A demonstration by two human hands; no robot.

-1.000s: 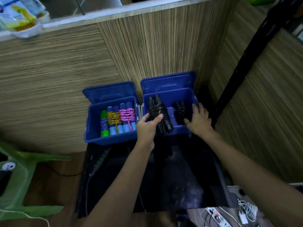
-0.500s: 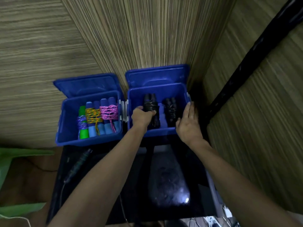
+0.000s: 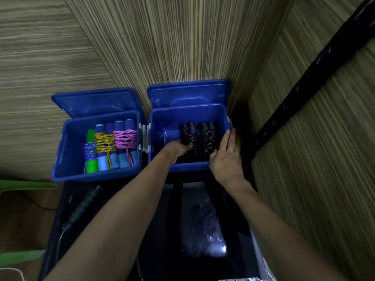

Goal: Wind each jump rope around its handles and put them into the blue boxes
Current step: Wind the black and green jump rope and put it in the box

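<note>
Against wood panelling, black jump rope (image 3: 189, 133) lies lengthwise in right blue box (image 3: 183, 166).

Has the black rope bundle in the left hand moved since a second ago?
Yes. The black rope bundle went from above the right blue box's front edge down inside it, beside the other black bundle.

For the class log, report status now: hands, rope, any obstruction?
Left hand grips black wound jump rope inside right blue plastic box. Right hand open against box's right rim. Second black bundle alongside; nothing blocking.
</note>
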